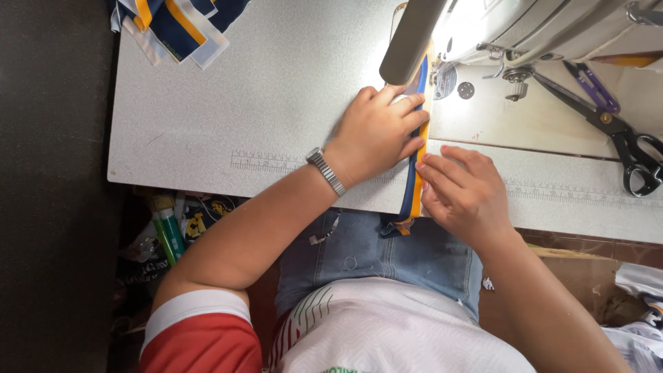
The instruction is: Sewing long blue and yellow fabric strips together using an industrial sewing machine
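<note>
1. Head view — the left hand is lying flat, fingers spread narrow and pressing a blue-and-yellow fabric strip onto the grey surface, just in front of the sewing machine.
2. Head view — the right hand is resting beside the strip's right edge, fingers curled and touching it, pinching nothing that I can make out.
3. The strip is running from under the machine head towards the person, its tail hanging over the surface's near edge above the lap.
4. Judgement — feeding well here is calling for an even flat press, edge kept straight, fingertips staying clear of the needle area.
5. Black-handled scissors are lying well apart at right; more striped fabric pieces are sitting at far left.
</note>
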